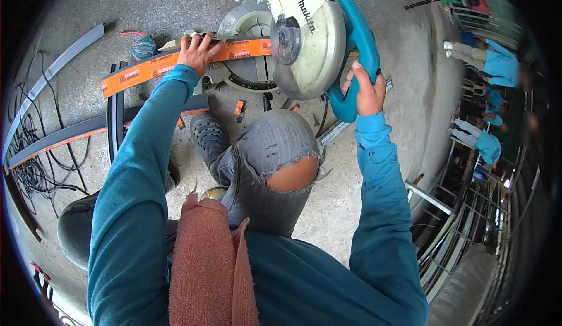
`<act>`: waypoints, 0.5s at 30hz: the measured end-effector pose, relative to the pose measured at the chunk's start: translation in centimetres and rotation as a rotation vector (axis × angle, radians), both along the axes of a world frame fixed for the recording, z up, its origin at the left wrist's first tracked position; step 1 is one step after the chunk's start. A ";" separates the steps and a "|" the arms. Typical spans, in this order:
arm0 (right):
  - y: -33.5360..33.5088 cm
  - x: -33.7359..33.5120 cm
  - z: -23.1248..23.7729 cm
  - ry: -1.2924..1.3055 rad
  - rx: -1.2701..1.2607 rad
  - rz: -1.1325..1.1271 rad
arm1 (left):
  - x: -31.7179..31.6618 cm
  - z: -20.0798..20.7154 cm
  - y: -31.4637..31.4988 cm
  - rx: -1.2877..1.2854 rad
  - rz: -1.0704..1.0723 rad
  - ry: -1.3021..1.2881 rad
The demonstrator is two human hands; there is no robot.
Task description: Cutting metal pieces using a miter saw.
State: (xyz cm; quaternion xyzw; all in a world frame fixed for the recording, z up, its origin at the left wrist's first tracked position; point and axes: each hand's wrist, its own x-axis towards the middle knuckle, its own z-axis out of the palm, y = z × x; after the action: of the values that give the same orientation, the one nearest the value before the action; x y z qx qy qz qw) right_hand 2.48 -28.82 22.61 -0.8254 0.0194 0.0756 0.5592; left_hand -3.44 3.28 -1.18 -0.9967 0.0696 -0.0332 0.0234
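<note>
Fingers point(195, 40) of the left hand point(198, 59) are observed closed over the strip point(143, 74), located beneath them, long axis directed rightward to the saw point(313, 45), whose handle point(363, 33) is gripped by the right hand point(369, 92).

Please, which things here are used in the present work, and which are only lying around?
In use: orange-faced strip, under the left grip; teal-handled saw, in the right grip.

Seemingly just lying about: tangled black cables; long grey strip; small orange-and-black piece.
</note>
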 end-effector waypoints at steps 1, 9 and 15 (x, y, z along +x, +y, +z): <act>0.0 0.0 0.0 -0.011 -0.001 0.010 | 0.0 0.0 0.0 0.000 0.000 0.000; -0.2 -0.2 -0.4 -0.003 -0.008 -0.016 | 0.0 0.4 -0.1 0.018 0.004 0.030; -0.3 -0.3 -0.4 -0.013 -0.013 -0.008 | 0.0 0.6 0.0 -0.002 -0.002 0.058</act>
State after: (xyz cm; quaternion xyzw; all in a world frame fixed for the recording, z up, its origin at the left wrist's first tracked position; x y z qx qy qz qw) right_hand 2.17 -29.07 22.19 -0.8294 0.0196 0.0677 0.5541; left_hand -3.46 3.24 -0.56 -0.9972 0.0714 -0.0044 0.0206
